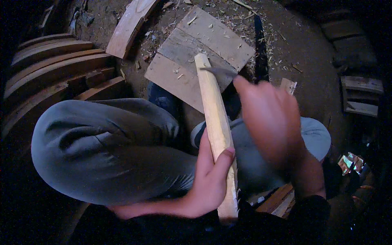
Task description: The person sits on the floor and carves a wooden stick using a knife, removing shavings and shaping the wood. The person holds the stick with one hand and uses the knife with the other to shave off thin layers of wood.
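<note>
A long pale piece of wood (217, 118) with squared, shaved faces slants up from my lap toward the boards on the ground. My left hand (210, 175) is wrapped round its lower part, thumb lying over the near face. My right hand (269, 114), slightly blurred, is closed in a fist on a knife (220, 73). The blade lies across the wood close to its far end; whether it bites in cannot be made out. The knife's handle is hidden inside the fist.
A board platform (175, 73) with a few shavings lies beyond my knees. Curved planks (57, 61) are stacked at the left, and a thick plank (130, 28) rests at the far left. Wood chips litter the dirt floor (294, 45). Wooden pieces (361, 96) stand at the right.
</note>
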Demonstrator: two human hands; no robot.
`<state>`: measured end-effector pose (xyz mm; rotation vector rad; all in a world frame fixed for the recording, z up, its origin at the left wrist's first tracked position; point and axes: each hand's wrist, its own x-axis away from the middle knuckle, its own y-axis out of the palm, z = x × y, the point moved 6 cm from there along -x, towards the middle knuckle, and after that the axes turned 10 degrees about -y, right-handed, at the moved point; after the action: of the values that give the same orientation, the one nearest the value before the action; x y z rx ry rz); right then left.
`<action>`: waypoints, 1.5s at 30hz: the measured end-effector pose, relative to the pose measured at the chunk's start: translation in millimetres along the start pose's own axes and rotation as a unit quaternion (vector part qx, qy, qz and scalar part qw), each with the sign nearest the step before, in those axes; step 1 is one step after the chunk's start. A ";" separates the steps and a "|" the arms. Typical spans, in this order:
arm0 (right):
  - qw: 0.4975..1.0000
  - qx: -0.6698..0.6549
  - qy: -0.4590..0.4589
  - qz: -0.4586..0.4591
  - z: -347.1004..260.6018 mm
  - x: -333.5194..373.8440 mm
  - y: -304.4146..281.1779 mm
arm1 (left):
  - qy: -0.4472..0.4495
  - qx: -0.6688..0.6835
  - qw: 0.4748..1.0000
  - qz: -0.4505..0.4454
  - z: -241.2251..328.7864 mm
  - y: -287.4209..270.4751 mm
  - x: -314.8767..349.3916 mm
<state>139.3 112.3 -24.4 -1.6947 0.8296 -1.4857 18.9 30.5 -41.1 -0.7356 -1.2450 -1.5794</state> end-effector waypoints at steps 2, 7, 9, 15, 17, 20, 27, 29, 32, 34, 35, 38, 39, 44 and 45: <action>0.999 -0.015 0.001 0.042 6.7 -9.7 14.9 | -0.009 -0.010 1.000 -0.006 1.8 3.7 0.6; 0.999 -0.023 -0.016 0.041 4.6 -11.5 9.9 | -0.009 0.005 1.000 -0.002 -4.8 2.7 -2.2; 0.998 -0.015 -0.003 0.054 3.9 -10.2 16.4 | -0.001 0.005 1.000 -0.008 -7.0 3.0 -2.0; 0.999 -0.032 0.017 0.031 10.2 -10.1 12.4 | -0.005 0.007 1.000 -0.016 -4.4 5.6 -3.1; 0.997 -0.029 -0.013 0.075 15.0 -21.9 24.4 | -0.053 -0.002 0.999 0.006 -5.6 4.1 1.9; 0.998 -0.032 -0.005 0.048 9.7 -18.8 11.2 | -0.032 0.011 0.999 -0.002 -4.6 3.9 0.1; 0.997 -0.012 -0.012 0.070 6.8 -24.9 13.2 | 0.007 0.011 1.000 -0.019 -13.0 -4.2 -4.8; 0.994 -0.024 -0.005 0.105 7.2 -34.8 23.8 | -0.002 -0.025 0.999 -0.029 -4.6 -0.7 -1.8; 0.994 -0.024 -0.010 0.102 10.3 -27.3 21.7 | 0.000 -0.047 0.999 0.002 -15.5 -2.8 -2.8; 0.994 -0.027 -0.013 0.108 10.6 -27.0 21.1 | -0.013 -0.058 0.998 0.017 -14.1 -2.8 -1.8; 0.992 -0.034 -0.011 0.123 12.1 -32.2 29.8 | -0.031 -0.067 0.997 0.014 -7.2 1.2 0.7; 0.994 -0.038 -0.016 0.098 10.0 -27.3 17.2 | -0.012 -0.069 0.997 0.031 -4.3 3.9 1.6; 0.996 -0.044 -0.016 0.076 10.5 -20.7 15.5 | 0.002 -0.072 0.997 0.043 -7.5 5.4 2.0; 0.992 -0.034 -0.011 0.121 21.0 -38.4 36.1 | -0.024 -0.106 0.994 0.031 -2.2 4.9 0.6; 0.993 -0.036 -0.013 0.110 19.5 -34.0 29.6 | -0.027 -0.094 0.995 0.013 -1.6 6.6 4.8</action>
<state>154.1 127.2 -68.8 -1.6128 1.0317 -1.2955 23.5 27.4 -34.9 -0.9166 -1.1298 -1.6802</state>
